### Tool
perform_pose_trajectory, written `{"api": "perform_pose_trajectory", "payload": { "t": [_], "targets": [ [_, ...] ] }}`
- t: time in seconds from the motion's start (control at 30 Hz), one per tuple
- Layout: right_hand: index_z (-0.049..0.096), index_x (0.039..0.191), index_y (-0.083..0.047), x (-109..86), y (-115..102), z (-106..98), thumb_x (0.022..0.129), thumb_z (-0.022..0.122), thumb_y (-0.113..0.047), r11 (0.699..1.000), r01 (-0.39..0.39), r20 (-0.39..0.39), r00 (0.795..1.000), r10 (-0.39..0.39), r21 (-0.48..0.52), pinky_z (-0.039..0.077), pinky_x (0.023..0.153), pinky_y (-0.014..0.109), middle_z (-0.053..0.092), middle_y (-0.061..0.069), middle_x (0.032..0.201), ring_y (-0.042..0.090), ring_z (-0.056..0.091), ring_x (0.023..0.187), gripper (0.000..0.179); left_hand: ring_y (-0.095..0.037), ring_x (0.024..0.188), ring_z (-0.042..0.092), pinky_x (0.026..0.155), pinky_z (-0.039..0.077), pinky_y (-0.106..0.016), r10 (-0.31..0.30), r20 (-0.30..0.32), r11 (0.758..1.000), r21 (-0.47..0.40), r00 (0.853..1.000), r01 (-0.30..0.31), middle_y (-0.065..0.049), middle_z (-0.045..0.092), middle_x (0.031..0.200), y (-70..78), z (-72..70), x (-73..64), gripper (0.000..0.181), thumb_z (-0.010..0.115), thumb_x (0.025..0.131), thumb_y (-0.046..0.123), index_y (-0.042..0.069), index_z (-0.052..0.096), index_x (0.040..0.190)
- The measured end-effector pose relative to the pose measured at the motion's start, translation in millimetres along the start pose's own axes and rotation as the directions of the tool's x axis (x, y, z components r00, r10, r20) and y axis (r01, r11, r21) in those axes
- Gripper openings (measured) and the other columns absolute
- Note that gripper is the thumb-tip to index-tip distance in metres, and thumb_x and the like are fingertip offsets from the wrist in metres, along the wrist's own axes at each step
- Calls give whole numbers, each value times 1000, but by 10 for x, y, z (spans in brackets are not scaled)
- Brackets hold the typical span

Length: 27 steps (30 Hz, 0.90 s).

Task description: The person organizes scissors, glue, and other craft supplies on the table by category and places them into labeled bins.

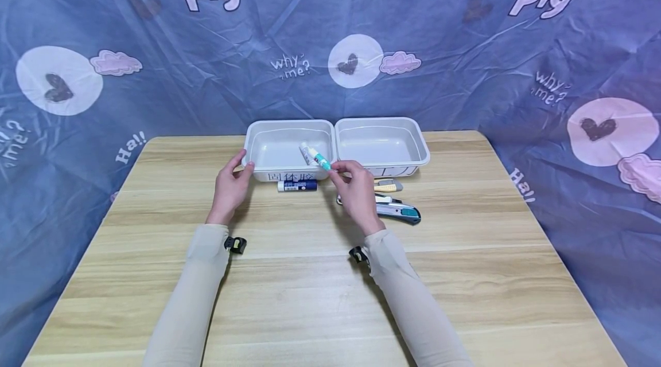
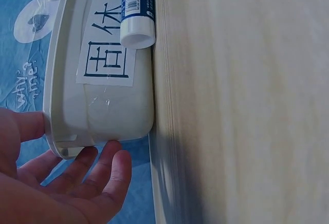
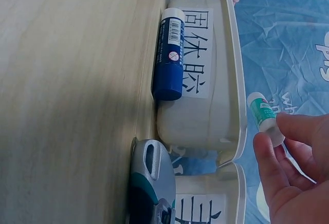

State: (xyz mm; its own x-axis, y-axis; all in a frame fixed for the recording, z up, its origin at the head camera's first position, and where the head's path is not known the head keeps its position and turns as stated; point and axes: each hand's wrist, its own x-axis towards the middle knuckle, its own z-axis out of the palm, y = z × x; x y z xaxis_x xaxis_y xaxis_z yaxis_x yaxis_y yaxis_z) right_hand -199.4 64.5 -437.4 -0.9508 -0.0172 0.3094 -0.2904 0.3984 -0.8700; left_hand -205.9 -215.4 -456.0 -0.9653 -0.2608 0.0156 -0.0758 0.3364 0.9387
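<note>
My left hand (image 1: 229,189) holds the left end of the left white plastic bin (image 1: 289,123), thumb at the rim and fingers against the outer wall in the left wrist view. A small green-and-white glue stick (image 3: 263,113) is pinched between the thumb and fingers of my right hand (image 1: 356,192), above the front right part of that bin. Inside the bin lies a whitish glue stick (image 1: 304,153), partly overlapped by the held one. A blue glue stick (image 1: 296,185) with a white end lies on the table along the bin's labelled front.
A second white bin (image 1: 382,121) with a front label stands directly right of the first. Before it lie a yellow utility knife (image 1: 388,185) and a silver-and-green utility knife (image 1: 397,210), partly behind my right hand. A blue patterned cloth (image 1: 289,23) hangs behind the wooden table (image 1: 299,298).
</note>
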Motion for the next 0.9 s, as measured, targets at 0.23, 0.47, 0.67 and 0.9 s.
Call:
{"api": "perform_pose_trajectory", "payload": {
  "t": [0.23, 0.47, 0.67, 0.9],
  "targets": [
    [74, 107, 2, 15, -3, 5, 93, 75, -6, 1000, -12, -17, 1000, 12, -11, 58, 84, 20, 72, 15, 111, 25, 73, 98, 17, -34, 124, 61, 90, 48, -26, 8, 2, 1000, 0, 1000, -8, -12, 47, 157, 11, -9, 2, 53, 57, 106, 27, 15, 45, 156],
    [74, 107, 0, -1, -14, 6, 92, 76, -8, 999, -45, -25, 999, 45, -21, 58, 80, 20, 73, 14, 110, 27, 75, 96, 17, -33, 124, 61, 90, 48, -26, -4, 9, 1000, 5, 1000, 4, -9, 47, 158, 2, -10, 1, 53, 57, 106, 26, 16, 45, 156],
    [75, 106, -1, -5, -8, 5, 92, 76, -9, 998, -53, -30, 998, 52, -28, 59, 78, 21, 74, 13, 109, 25, 76, 92, 15, -32, 124, 61, 90, 48, -25, 7, 7, 1000, 0, 1000, -7, -8, 47, 158, -5, -2, -6, 53, 57, 106, 27, 16, 44, 156],
    [74, 106, -1, 0, -15, 3, 94, 74, -10, 998, -51, -21, 999, 50, -42, 59, 77, 22, 73, 13, 109, 24, 75, 91, 16, -33, 127, 60, 101, 50, -40, 4, 15, 1000, -1, 1000, -4, -8, 45, 159, -11, -8, 4, 54, 57, 106, 29, 17, 43, 157]
  ]
}}
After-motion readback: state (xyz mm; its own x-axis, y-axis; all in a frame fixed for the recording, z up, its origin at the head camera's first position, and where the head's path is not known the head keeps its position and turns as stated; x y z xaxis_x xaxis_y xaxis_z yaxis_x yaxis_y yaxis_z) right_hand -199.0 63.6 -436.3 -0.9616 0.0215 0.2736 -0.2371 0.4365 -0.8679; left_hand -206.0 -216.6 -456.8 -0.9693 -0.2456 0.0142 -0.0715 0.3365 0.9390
